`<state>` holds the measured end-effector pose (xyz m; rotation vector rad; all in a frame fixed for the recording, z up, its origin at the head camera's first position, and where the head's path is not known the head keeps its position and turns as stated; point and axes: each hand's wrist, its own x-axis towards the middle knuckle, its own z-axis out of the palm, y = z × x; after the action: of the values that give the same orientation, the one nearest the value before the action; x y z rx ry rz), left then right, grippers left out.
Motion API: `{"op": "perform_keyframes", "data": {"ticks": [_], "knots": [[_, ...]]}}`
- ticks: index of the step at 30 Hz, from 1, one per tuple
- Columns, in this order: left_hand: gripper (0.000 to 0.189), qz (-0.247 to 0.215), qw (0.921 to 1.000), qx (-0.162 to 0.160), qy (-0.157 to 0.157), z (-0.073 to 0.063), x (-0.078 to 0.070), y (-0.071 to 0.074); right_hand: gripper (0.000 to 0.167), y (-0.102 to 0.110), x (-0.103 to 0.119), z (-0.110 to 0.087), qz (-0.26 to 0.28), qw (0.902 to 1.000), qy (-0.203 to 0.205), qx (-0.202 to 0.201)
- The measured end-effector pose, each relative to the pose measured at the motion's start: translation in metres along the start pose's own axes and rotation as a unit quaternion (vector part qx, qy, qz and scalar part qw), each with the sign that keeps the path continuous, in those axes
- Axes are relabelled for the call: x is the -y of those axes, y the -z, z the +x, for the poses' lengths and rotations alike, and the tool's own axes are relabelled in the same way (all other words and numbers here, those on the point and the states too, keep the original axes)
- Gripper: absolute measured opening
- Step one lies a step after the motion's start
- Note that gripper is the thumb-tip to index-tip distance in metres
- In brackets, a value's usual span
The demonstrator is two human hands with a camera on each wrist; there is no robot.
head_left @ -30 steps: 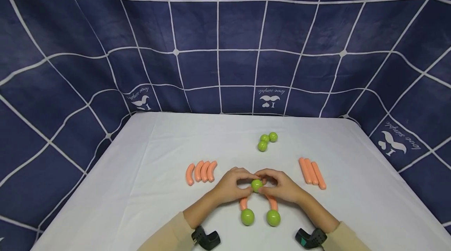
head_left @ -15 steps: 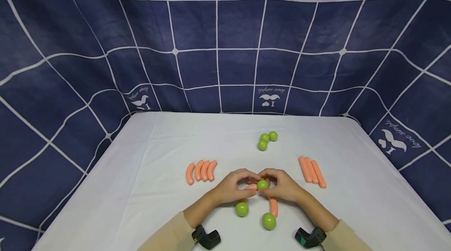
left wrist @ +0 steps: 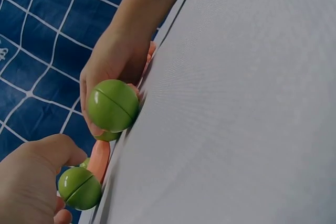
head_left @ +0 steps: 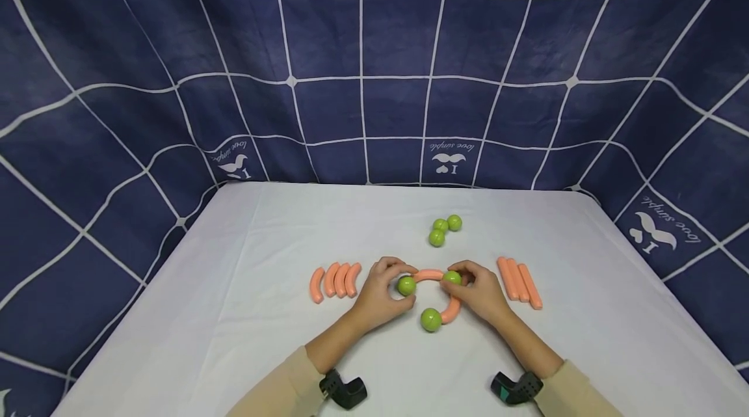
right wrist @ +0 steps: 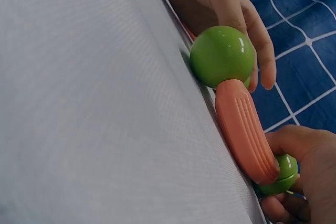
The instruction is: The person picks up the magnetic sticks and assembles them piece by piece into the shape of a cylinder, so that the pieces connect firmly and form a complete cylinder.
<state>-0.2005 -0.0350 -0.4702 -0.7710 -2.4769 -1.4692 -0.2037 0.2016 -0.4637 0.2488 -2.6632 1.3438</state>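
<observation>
A chain of green balls and curved orange sticks lies on the white table (head_left: 281, 352), bowed like a horseshoe. My left hand (head_left: 380, 296) curls round the green ball at the chain's left end (head_left: 406, 285), its thumb at the near side. The right hand (head_left: 480, 290) pinches the middle green ball (head_left: 452, 278). A curved orange stick (head_left: 429, 275) runs between these two balls. The second curved stick (head_left: 450, 310) leads from the middle ball to the near green ball (head_left: 431, 319), which no hand touches. That near ball looms large in the right wrist view, beside its ribbed stick (right wrist: 242, 129).
Several loose curved orange sticks (head_left: 339, 280) lie in a row left of the hands. Straight orange sticks (head_left: 519, 282) lie to the right. Loose green balls (head_left: 440, 225) cluster farther back. A dark blue cloth with white lines (head_left: 374, 111) hangs round the table.
The chain has turned clockwise and slid away from the body. My left hand has shifted from the middle onto the left end ball; the right hand has moved right with the middle ball.
</observation>
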Motion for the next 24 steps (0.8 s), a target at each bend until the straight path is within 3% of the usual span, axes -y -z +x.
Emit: {"op": "perform_keyframes", "data": {"ticks": [3, 10, 17, 24], "knots": [[0.04, 0.003, 1.0, 0.003, 0.006, 0.0009, 0.0004, 0.0, 0.03, 0.0005, 0.0004, 0.0008, -0.008, 0.9999, -0.009, -0.008], [0.041, 0.018, 0.9995, -0.027, -0.002, 0.0023, 0.0036, -0.0007, 0.029, 0.0001, -0.0012, 0.0006, -0.006, 0.9993, -0.025, -0.028], [0.022, 0.007, 0.9998, 0.009, -0.017, 0.0019, 0.0024, -0.001, 0.03, -0.0009, -0.0031, 0.0002, -0.016, 0.9979, -0.03, -0.055], [0.024, 0.005, 0.9999, 0.01, -0.01, 0.0016, 0.0033, -0.0003, 0.033, -0.0027, -0.0024, 0.0, -0.021, 0.9974, -0.033, -0.061]]}}
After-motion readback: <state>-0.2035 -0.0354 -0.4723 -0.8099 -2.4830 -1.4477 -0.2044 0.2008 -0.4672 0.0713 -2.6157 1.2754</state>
